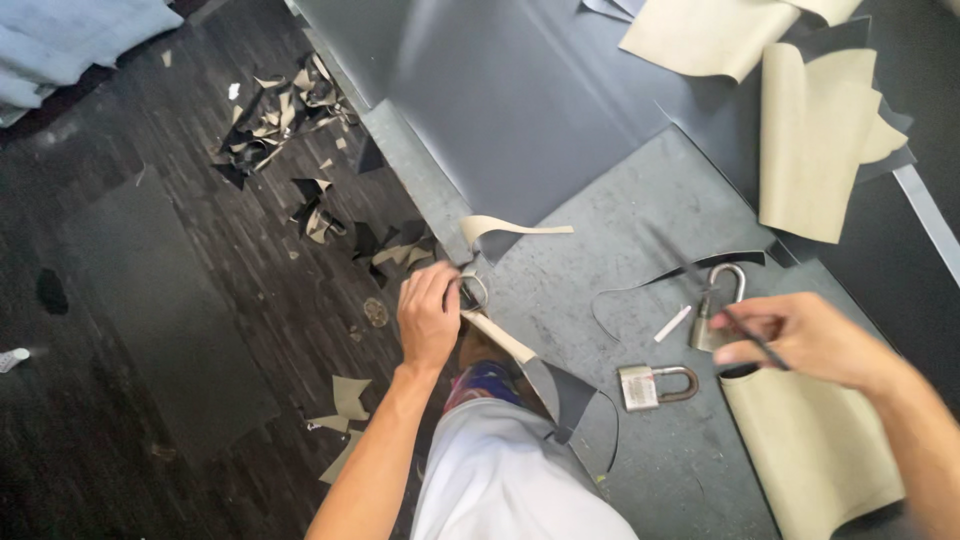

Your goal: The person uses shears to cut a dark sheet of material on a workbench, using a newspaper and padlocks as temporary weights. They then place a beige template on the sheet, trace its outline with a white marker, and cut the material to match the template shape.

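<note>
My left hand is closed at the table's near edge on what looks like a pair of scissors, of which only a metal ring handle shows. A curling strip of beige-backed black leather rises beside it, and another strip runs down toward a dark offcut. My right hand pinches a thin dark stick, blurred, over a beige leather piece. Two padlocks lie on the grey table: one between my hands, one just beyond my right fingers.
A white chalk stick lies by the padlocks. A large dark sheet covers the far table, with curled beige pieces at the right. Leather scraps litter the dark wooden floor at the left. A dark mat lies there too.
</note>
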